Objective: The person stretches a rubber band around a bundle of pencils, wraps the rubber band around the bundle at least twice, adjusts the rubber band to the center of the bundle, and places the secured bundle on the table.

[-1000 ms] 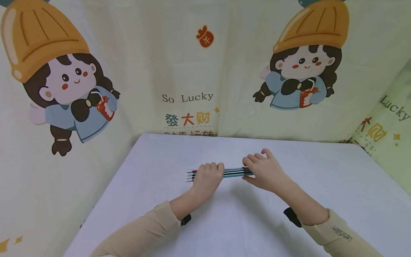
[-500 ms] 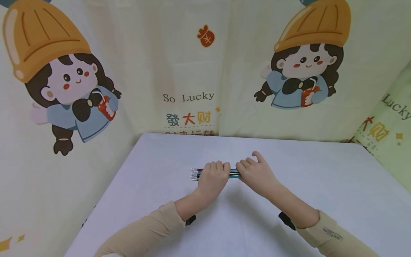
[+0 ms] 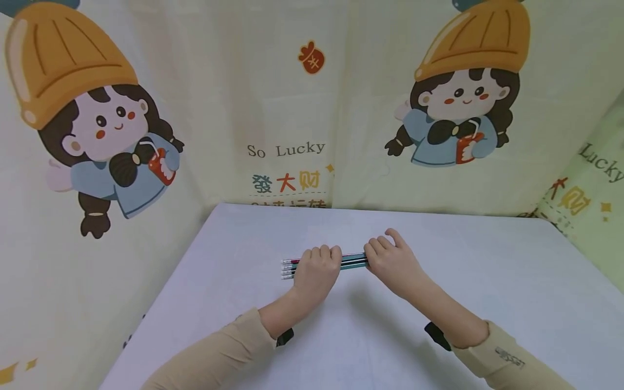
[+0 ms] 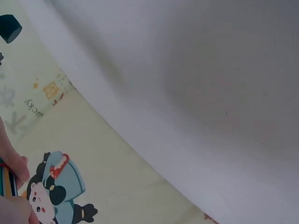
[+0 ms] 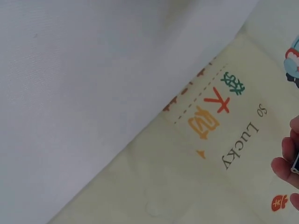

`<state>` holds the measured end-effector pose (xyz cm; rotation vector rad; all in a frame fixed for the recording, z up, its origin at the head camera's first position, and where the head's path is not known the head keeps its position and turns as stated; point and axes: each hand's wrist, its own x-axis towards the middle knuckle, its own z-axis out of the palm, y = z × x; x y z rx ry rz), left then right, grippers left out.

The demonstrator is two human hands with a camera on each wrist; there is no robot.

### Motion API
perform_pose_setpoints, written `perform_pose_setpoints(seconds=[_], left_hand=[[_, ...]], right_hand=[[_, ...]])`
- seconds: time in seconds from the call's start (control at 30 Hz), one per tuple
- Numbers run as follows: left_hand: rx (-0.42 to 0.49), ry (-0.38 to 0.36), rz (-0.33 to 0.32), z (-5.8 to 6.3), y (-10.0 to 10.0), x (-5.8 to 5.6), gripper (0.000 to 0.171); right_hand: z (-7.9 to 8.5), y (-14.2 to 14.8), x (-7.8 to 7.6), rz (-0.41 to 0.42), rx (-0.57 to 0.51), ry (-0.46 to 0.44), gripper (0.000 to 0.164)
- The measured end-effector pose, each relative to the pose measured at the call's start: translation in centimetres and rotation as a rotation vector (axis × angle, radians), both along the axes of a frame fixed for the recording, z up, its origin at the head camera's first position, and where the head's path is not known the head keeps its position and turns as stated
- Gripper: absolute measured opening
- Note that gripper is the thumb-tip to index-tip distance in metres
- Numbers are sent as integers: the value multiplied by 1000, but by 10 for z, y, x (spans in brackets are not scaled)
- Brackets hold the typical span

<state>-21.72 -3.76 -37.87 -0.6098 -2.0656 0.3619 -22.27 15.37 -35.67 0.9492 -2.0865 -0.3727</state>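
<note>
A bundle of pencils [image 3: 353,261] is held level above the white table, their eraser ends pointing left. My left hand [image 3: 317,273] grips the bundle around its middle, knuckles up. Fingers of my right hand [image 3: 394,270] curl round the bundle's right end and cover it, while one finger sticks up, bent. In the left wrist view the pencils [image 4: 6,182] show at the lower left edge, with a bit of red across them between the fingers. At the right edge of the right wrist view, fingertips [image 5: 282,168] are beside a dark pencil end [image 5: 295,164].
A white cloth covers the table [image 3: 244,233] beneath both hands. Behind it hangs a pale curtain [image 3: 370,179] printed with cartoon figures and lettering. Black wrist devices [image 3: 437,336] sit under the forearms.
My right hand has shifted left along the pencils, covering the red band that showed earlier. Since half a second ago, the hands have drawn slightly apart and more pencil shows between them.
</note>
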Motion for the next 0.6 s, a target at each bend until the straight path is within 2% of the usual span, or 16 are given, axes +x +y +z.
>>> perform_pose_setpoints(seconds=[0.3, 0.47, 0.6], left_hand=[[-16, -14, 27, 0, 2, 4, 22], [-31, 2, 3, -1, 10, 4, 21], [-26, 28, 3, 4, 14, 2, 21]], right_hand=[[0, 3, -1, 35, 25, 32, 41], [-2, -5, -2, 103, 25, 48, 39], [3, -6, -2, 82, -9, 34, 38]])
